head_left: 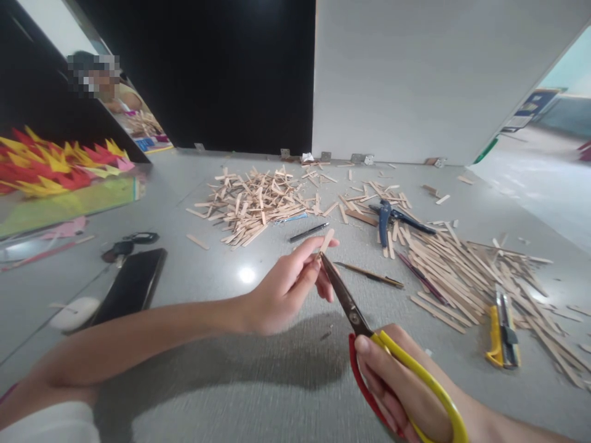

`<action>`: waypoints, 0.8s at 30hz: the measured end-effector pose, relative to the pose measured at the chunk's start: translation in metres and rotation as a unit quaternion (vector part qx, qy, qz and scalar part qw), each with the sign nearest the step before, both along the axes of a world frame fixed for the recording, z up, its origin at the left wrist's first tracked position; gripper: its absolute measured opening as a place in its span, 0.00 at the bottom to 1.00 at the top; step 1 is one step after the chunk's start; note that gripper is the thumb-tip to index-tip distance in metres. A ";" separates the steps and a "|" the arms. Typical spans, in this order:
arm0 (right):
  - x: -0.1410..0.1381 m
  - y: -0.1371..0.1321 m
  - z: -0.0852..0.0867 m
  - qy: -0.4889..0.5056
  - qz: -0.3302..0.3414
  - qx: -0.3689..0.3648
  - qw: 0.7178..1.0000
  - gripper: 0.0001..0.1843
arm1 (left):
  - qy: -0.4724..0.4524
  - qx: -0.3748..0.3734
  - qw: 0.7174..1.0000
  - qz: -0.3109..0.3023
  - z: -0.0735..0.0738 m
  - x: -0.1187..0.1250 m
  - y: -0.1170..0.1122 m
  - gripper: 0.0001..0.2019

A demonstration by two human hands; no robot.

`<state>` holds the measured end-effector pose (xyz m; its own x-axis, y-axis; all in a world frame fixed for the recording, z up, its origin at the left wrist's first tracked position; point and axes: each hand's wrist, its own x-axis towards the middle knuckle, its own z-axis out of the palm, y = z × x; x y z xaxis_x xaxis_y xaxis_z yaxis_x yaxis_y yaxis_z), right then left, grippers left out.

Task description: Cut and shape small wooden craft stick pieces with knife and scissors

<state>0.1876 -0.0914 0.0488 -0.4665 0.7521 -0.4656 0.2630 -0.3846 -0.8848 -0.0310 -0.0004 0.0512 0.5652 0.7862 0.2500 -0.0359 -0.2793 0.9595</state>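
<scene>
My left hand [289, 280] pinches a short wooden stick [327, 240], which points up and away from the fingertips. A pair of scissors [344, 294] with yellow and red handles is gripped in my right hand [399, 381]. The scissor blades look nearly closed, and their tips meet the lower end of the stick at my left fingers. Whether the stick lies between the blades I cannot tell. Beyond my left hand rests a dark pen [308, 232]. Right of the blades lies a slim brown craft knife [372, 275].
A pile of short wooden pieces [258, 203] lies at the back, long sticks [452, 264] at right. Around them are blue pliers [385, 221] and a yellow box cutter [503, 332]. A phone [133, 283] and folded paper pieces [55, 163] are left. Upright panels [392, 80] stand behind; another person [129, 98] sits beyond.
</scene>
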 end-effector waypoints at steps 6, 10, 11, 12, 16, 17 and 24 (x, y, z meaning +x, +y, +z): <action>0.001 -0.001 -0.010 0.092 -0.027 -0.037 0.995 0.44 | 0.027 0.040 0.999 0.023 0.000 -0.001 0.007 0.18; 0.004 0.002 -0.017 0.162 -0.034 -0.103 0.981 0.43 | 0.046 0.041 0.998 0.027 -0.001 -0.002 0.014 0.18; 0.005 0.003 -0.018 0.193 -0.032 -0.126 0.973 0.43 | 0.051 0.039 0.997 0.030 -0.001 -0.003 0.015 0.18; 0.006 0.005 -0.018 0.225 -0.031 -0.148 0.963 0.42 | 0.056 0.036 0.997 0.032 -0.001 -0.003 0.016 0.18; 0.007 0.012 -0.019 0.317 -0.007 -0.207 0.925 0.41 | 0.060 -0.002 0.997 0.038 0.002 -0.003 0.019 0.18; 0.006 0.014 -0.020 0.332 -0.005 -0.207 0.920 0.41 | 0.058 -0.019 0.997 0.037 0.002 -0.003 0.019 0.18; 0.000 0.020 -0.032 0.320 -0.035 -0.148 0.935 0.42 | 0.124 -0.096 0.984 0.085 0.006 -0.003 0.025 0.16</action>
<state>0.1872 -0.0716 0.0167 -0.6760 0.6730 -0.3002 -0.3186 -0.6343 -0.7044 -0.0344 0.0250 0.0572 0.4462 0.8940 -0.0403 0.2372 -0.0747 0.9686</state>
